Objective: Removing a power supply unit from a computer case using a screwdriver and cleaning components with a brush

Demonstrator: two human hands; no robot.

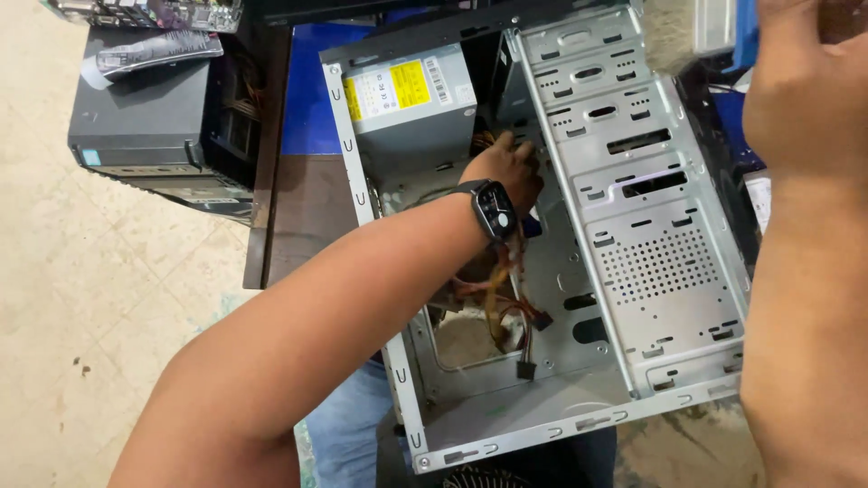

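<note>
The open computer case [633, 271] lay on its side across the bench [303, 217], open face up, which left its inside reachable from above. My left hand [506, 172] was deep inside, beside the grey power supply [411, 113], fingers curled among the orange and yellow cables [506, 307]; whether that grip had closed on one I could not tell. My right hand [800, 86] rested at the case's upper edge, apparently steadying it; its grip was out of sight. A yellow and white rectangular label [398, 86] sat on the supply's top face. A black case [149, 113] stood well apart, left.
</note>
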